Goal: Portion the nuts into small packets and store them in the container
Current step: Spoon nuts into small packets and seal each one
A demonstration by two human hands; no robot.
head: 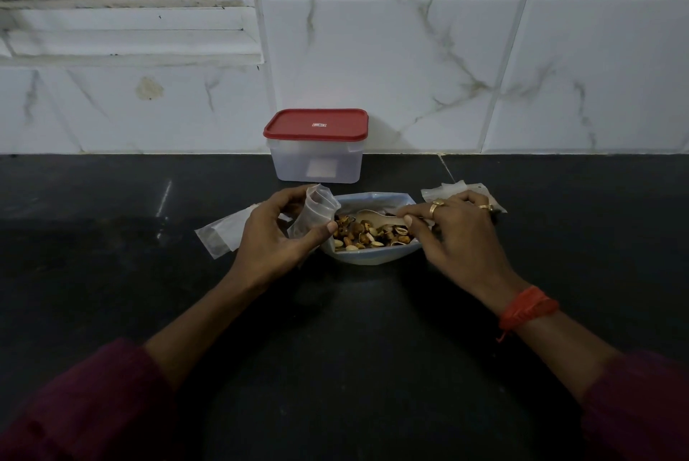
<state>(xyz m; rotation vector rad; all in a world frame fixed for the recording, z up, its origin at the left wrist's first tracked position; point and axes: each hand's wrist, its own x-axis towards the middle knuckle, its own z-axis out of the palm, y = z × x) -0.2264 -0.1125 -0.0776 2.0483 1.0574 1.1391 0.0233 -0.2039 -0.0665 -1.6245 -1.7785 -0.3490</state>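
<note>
Left hand [268, 233]: grips small clear plastic packet [317, 211] beside open clear bag of mixed nuts [373, 233], ready for filling.
Right hand [458, 233]: pinches pale spoon [367, 215] in bag, apparently to scoop.

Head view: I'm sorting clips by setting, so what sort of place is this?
Probably a home kitchen: a dark counter backed by white marble-look wall tiles, a red-lidded plastic container, and an open bag of mixed nuts.
</note>
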